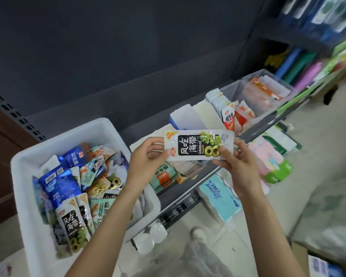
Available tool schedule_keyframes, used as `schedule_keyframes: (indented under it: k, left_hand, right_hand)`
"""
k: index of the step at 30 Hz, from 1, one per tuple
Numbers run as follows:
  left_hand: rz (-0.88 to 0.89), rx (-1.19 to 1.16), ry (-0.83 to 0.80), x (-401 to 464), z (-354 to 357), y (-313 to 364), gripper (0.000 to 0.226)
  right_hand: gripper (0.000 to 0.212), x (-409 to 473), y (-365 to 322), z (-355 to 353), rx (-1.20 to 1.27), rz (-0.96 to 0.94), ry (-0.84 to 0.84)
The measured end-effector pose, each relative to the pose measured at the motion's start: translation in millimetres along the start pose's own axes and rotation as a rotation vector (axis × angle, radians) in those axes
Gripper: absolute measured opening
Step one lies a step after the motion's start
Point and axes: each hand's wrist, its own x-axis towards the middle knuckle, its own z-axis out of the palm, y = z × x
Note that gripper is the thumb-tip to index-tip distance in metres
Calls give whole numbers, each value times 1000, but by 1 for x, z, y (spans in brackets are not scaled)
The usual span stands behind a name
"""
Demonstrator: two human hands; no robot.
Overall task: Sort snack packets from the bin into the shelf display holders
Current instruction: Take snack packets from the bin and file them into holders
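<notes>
Above the shelf's front edge, both hands pinch a white plastic snack packet with a black label (199,145): left hand (146,156) at one end, right hand (236,160) at the other, beside the white plastic bin (28,162) of packets.

Your two hands, left hand (148,154) and right hand (236,162), hold the kelp packet (198,145) up over the shelf edge, with open air above the white bin (28,176) at left, which is heaped with packets. Behind the packet, the white divider cards (186,116) and the upright row of red-and-white packets (228,114) crowd the shelf. Farther right, the clear holder (268,92) stands packed, while the dark back panel (128,56) closes off the far side.
</notes>
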Motion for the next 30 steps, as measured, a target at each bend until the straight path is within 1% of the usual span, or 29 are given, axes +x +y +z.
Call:
schedule_keyframes:
  k: [4, 7, 9, 11, 13, 15, 16, 17, 19, 20, 22, 25, 27, 30]
  left_hand:
    - [85, -19, 21, 34, 51, 27, 17]
    - [138, -10, 71, 63, 91, 48, 20]
    - [181, 41, 126, 79, 115, 59, 24]
    - [264, 171, 192, 92, 132, 69, 26]
    - [415, 366, 231, 101, 144, 79, 21]
    - [557, 579, 251, 109, 154, 87, 19]
    - [598, 674, 260, 112, 159, 88, 19]
    - [616, 759, 267, 115, 164, 88, 20]
    - [594, 872, 284, 117, 174, 81, 20]
    - [566, 880, 288, 116, 178, 76, 19]
    - [500, 832, 284, 114, 183, 62, 16]
    - [373, 758, 230, 110, 188, 40, 10]
    - [315, 736, 179, 107, 192, 27, 8]
    - [291, 859, 122, 104, 196, 12, 7]
  right_hand:
    - [23, 48, -11, -44, -259, -100, -43]
    - [29, 92, -18, -75, -462, -143, -90]
    - [41, 121, -29, -91, -669, -266, -106]
    - [46, 147, -47, -98, -802, -479, -153]
    - [52, 168, -67, -93, -853, -643, -273]
    - [60, 186, -81, -83, -826, -681, -457]
    - [60, 194, -85, -76, -807, -682, -548]
    - [56, 201, -85, -71, -787, -680, -626]
    - [35, 214, -75, -66, -788, -707, -712]
    - [25, 221, -67, -66, -798, -730, -728]
    - [15, 229, -48, -72, -825, -741, -746]
    - [13, 229, -26, -86, -912, -772, -753]
    - [14, 224, -16, -95, -921, -790, -743]
    - [16, 217, 1, -106, -950, -755, -754]
